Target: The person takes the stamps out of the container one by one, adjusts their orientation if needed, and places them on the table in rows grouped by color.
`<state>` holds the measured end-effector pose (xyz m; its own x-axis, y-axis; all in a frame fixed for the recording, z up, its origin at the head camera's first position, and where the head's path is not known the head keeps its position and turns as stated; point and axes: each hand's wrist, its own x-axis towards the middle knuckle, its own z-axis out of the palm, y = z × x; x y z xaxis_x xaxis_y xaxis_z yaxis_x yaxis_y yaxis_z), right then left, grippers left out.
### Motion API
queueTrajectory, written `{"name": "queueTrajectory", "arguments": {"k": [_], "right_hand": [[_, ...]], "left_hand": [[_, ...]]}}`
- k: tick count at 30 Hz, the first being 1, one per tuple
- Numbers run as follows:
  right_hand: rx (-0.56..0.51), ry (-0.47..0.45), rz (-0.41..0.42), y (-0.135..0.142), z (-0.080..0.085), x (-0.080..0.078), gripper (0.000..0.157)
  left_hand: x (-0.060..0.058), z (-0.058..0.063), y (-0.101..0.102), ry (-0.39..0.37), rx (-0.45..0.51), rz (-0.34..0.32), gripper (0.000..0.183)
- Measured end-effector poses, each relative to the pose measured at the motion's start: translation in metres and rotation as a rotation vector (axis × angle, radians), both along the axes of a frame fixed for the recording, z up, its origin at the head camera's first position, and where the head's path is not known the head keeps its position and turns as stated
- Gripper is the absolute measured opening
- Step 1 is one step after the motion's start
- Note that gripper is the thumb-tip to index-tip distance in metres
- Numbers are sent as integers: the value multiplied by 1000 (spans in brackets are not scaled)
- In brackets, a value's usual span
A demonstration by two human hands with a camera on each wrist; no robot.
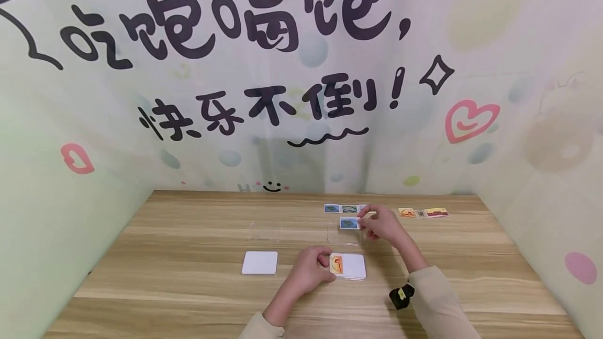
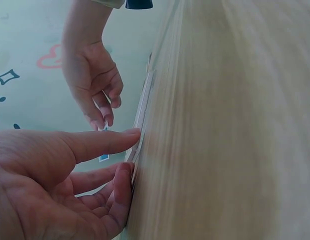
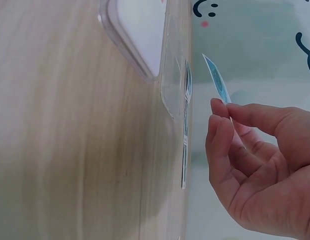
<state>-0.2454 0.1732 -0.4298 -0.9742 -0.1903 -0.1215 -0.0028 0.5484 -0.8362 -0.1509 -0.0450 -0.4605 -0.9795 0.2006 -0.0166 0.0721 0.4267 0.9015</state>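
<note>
Between thumb and fingertips, my right hand (image 1: 382, 224) pinches a small blue stamp (image 1: 349, 223) by its edge. In the right wrist view the stamp (image 3: 218, 80) is raised above the table, tilted. My left hand (image 1: 308, 270) holds the left edge of a white card (image 1: 354, 267) on the table, its thumb and curled fingers at that edge. An orange stamp (image 1: 336, 264) lies on the card's left part. A clear plastic sleeve (image 1: 344, 237) lies just behind the card, beneath the held stamp. The left wrist view shows the card only edge-on.
Another white card (image 1: 259, 262) lies to the left, with a faint clear sleeve (image 1: 265, 231) behind it. At the back are a row of blue and green stamps (image 1: 349, 208), partly behind my right hand, and a row of orange stamps (image 1: 437, 213). Curtains (image 1: 226, 171) surround the table.
</note>
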Motion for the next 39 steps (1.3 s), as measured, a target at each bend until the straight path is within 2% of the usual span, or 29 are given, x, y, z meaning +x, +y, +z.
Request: {"name": "queueTrajectory", "arguments": {"k": [9,23,39], "right_hand": [[-27,26,-4,-2,-2,-5,11],[-42,14,-5,-8,-7,-13,11],[-57,-5,14,-17,-3,-21,15]], "left_hand": [[-1,-2,1,18,5,-9,49],[0,-1,1,13,18,-10,50],[0,-3,-1,41,35,-16,50]]}}
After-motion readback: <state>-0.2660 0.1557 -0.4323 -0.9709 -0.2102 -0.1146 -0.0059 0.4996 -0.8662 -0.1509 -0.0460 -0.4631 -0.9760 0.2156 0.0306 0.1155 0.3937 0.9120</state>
